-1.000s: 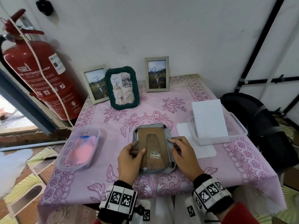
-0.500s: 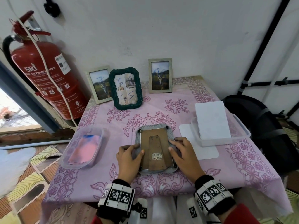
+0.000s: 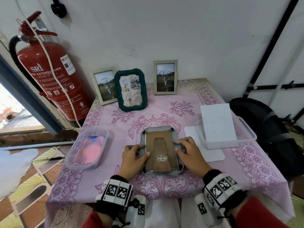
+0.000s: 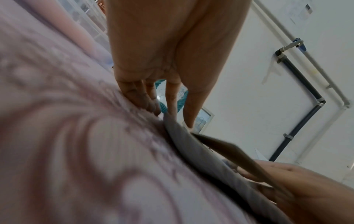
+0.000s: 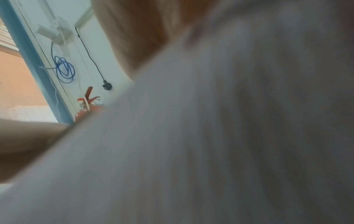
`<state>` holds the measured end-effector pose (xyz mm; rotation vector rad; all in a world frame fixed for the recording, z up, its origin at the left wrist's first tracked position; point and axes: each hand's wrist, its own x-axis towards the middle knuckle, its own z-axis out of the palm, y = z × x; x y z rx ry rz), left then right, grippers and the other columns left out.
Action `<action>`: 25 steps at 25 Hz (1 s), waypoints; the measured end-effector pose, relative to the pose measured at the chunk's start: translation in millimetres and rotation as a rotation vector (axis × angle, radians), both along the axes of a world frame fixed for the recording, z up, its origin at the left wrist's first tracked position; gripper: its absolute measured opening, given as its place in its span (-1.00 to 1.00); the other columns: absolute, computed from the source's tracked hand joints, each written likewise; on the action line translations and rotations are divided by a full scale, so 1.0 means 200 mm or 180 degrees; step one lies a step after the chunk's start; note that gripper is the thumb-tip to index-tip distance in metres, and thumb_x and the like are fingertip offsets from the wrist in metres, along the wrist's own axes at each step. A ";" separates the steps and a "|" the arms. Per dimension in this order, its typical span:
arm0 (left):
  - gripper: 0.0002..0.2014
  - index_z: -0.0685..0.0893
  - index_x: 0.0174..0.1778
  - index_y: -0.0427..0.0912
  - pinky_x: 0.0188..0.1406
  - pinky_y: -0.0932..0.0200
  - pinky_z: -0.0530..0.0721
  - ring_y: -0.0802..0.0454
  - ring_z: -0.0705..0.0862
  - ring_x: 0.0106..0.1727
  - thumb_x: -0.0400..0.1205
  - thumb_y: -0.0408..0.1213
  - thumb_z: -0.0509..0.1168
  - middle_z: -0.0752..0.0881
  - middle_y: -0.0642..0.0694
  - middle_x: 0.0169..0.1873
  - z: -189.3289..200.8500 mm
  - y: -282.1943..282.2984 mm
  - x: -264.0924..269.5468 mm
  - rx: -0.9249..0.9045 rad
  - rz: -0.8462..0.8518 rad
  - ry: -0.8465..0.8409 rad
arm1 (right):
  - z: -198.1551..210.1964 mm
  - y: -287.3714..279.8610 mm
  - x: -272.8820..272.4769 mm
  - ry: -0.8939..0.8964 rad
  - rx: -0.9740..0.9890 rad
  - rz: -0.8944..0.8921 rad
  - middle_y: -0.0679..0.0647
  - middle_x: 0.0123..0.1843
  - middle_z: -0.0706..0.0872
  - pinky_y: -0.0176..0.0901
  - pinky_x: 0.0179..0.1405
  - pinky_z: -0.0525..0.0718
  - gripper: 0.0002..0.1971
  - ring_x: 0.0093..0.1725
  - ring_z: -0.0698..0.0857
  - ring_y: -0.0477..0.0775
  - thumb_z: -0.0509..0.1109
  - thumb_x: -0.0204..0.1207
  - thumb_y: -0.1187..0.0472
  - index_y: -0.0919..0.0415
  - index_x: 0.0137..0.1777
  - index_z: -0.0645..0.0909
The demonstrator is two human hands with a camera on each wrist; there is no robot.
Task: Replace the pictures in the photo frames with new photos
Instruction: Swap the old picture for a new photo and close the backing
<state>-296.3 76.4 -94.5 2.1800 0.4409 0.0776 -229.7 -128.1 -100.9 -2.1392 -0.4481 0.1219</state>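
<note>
Head view: a grey photo frame is laid face down on the pink tablecloth, brown backing board up. The left hand is curled at its left edge, thumb pressed on the backing. The right hand is rested on the right edge, fingers bent and slightly spread.

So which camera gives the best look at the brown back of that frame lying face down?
The head view: the whole brown backing board shows, stand and barcode sticker included. The left wrist view catches only its edge, close and blurred. The right wrist view is too blurred to tell.
</note>
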 end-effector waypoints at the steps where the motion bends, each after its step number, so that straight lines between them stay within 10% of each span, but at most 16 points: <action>1: -0.65 0.59 0.28 -0.12 0.42 -0.02 0.51 -0.11 0.53 0.25 0.58 -0.16 0.37 0.38 -0.09 0.11 0.01 0.01 0.01 -0.0090 -0.0106 0.0068 | 0.03 0.00 0.02 0.0145 -0.0080 0.0075 0.07 0.08 0.42 -0.47 0.04 0.39 -0.70 0.00 0.52 -0.04 0.28 0.57 0.34 0.32 0.29 0.58; 11: -0.37 0.41 0.44 -0.23 0.07 0.17 0.58 -0.02 0.55 -0.10 0.48 -0.20 0.48 0.50 -0.26 0.11 0.08 0.15 0.23 0.0256 -0.0677 0.0405 | 0.15 0.08 0.17 0.0663 -0.0978 0.0285 0.29 0.40 0.33 -0.07 0.44 0.39 -0.43 0.42 0.43 0.24 0.36 0.55 0.12 0.27 0.48 0.25; 25: -0.34 0.43 0.41 -0.22 -0.08 0.21 0.51 0.10 0.42 -0.30 0.42 -0.31 0.53 0.44 -0.16 -0.07 0.02 0.17 0.24 -0.0101 -0.0684 0.0153 | 0.13 0.07 0.20 0.0714 -0.1114 0.0291 0.21 0.40 0.36 0.05 0.44 0.45 -0.35 0.35 0.51 0.17 0.44 0.48 0.02 0.14 0.49 0.25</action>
